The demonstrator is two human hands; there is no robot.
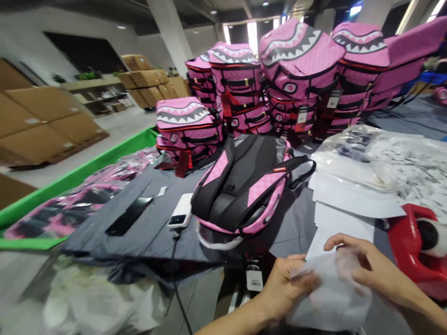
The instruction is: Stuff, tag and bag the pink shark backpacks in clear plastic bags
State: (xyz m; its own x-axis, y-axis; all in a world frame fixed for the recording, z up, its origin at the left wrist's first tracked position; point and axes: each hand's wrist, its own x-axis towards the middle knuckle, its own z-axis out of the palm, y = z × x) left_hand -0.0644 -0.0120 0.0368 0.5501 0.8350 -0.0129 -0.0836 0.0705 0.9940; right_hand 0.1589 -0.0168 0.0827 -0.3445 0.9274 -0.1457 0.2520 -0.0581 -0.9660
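bearing a pink backpack (244,186), creased grey cloth (146,239) spreads, cartons (45,121) stacked beyond.

Two bare hands (284,284), slim uncovered fingers (344,239), both visible forearms (242,319) bare

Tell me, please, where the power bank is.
The power bank lies left of centre in the head view, on the table between phone and nearest backpack.

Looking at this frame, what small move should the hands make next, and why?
Probably ease the left hand and right hand slightly apart to spread the thin translucent sheet: the left hand seems to pinch its left side, the right hand's curled fingers are at its upper right, and it looks crumpled between them. Whether it is a bag, I cannot tell.
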